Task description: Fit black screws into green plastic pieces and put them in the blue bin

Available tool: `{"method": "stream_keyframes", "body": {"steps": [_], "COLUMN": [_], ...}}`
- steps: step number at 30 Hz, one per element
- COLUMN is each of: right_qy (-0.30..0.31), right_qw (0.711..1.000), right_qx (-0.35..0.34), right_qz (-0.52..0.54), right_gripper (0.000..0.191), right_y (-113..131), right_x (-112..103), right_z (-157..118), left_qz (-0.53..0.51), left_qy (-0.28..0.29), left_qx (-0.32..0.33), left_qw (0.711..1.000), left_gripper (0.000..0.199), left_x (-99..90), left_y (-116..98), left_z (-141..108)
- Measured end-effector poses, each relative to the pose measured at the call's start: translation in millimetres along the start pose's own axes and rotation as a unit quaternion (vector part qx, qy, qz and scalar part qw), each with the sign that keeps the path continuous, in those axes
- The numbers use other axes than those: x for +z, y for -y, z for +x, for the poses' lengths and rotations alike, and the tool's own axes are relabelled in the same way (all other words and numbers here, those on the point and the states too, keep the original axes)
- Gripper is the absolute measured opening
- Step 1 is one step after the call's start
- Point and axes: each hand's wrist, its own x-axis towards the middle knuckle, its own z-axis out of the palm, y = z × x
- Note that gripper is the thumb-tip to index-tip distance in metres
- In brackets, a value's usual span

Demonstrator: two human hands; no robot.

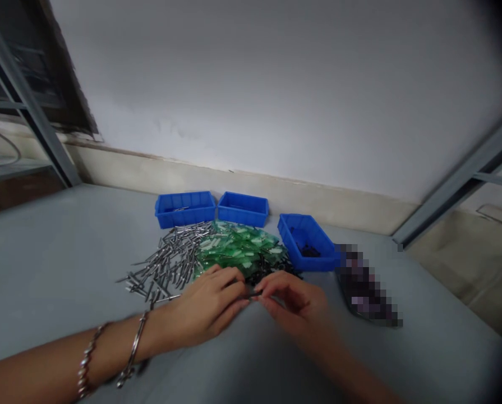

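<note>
Pinching a small dark metal part (254, 293) between narrowly closed fingertips, the left hand (204, 306) and right hand (293, 306) meet above the grey table (65, 252), just before a heap of green plastic packets (238, 249).

A workshop bench (53, 252), with blue parts bins (185, 209) and piled metal rivets (166, 264).
</note>
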Motion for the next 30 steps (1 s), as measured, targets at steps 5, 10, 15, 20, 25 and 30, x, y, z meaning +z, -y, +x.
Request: {"method": "stream_keyframes", "body": {"steps": [5,10,15,20,25,30], "right_qy": [-0.003,-0.008,0.004,0.025,-0.253,-0.396], "right_qw": [0.999,0.999,1.0,0.987,0.937,0.896], "right_qx": [0.034,0.041,0.025,-0.079,-0.12,0.078], "right_qz": [0.02,0.031,-0.002,-0.136,-0.211,-0.185], "right_gripper": [0.002,0.003,0.004,0.01,0.009,0.025], "right_y": [1.4,1.9,-2.5,14.3,39.5,1.6], "right_x": [1.1,1.2,3.9,-3.1,-73.8,-156.9], "right_z": [0.1,0.7,0.9,5.1,19.7,26.6], "left_qz": [-0.024,-0.064,-0.09,-0.102,-0.091,-0.066], "left_qy": [0.002,0.001,-0.024,-0.078,-0.107,-0.121], "left_qx": [0.005,0.01,0.006,0.006,0.006,0.016], "left_qw": [1.0,0.998,0.996,0.992,0.99,0.99], "left_gripper": [0.021,0.019,0.019,0.018,0.017,0.014], "left_x": [-0.4,0.5,-0.4,-6.6,-11.8,-9.1], "left_y": [0.2,1.5,0.8,-4.0,-7.7,-6.4], "left_z": [-0.1,-0.6,-1.5,-1.6,-2.7,-3.5]}}
